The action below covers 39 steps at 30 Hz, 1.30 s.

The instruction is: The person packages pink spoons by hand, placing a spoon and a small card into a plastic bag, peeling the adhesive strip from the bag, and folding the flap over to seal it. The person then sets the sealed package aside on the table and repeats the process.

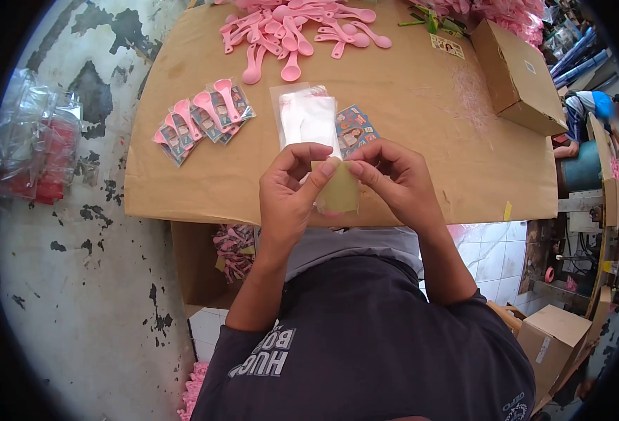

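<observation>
Near the table's front edge, my left hand [295, 186] pinches the upper left corner of a small yellowish-green packet [340, 191]. My right hand [398, 179] pinches its upper right corner, with the fingertips of both hands close together. What the packet holds is hard to make out. Just beyond my hands lies a stack of clear plastic bags [309, 119], and right of it some printed blue cards [356, 128]. To the left, packets with pink spoons [209, 111] lie overlapping on blue cards. A heap of loose pink spoons [288, 35] is at the far side.
Brown paper covers the table [422, 91]. An open cardboard box [516, 77] stands at its right edge. Under the table at left, another box [200, 270] holds packed pink items. Plastic bags [42, 147] hang by the left wall. Another person [594, 105] is at far right.
</observation>
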Tool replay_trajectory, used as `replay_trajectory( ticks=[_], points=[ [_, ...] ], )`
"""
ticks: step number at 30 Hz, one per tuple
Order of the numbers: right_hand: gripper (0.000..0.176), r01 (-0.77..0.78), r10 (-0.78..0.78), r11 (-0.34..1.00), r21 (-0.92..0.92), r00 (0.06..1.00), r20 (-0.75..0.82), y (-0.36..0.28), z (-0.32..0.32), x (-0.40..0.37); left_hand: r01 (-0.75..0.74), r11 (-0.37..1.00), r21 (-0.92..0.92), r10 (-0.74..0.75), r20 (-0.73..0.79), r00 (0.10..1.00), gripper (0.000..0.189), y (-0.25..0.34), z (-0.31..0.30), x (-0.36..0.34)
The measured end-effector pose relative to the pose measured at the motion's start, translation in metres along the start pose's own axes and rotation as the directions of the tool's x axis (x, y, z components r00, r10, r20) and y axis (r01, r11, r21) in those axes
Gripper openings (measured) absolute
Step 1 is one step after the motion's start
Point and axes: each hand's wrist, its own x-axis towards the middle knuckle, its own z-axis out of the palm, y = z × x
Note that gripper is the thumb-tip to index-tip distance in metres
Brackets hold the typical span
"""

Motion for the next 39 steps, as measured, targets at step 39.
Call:
replay_trajectory(
  ticks=[39],
  points=[
    [0.032,0.032,-0.033,0.996,0.083,0.999,0.01,-0.012,0.008,0.003,-0.02,0.998,-0.068,0.019,-0.014,1.0,0.041,0.018,-0.016,-0.015]
  ],
)
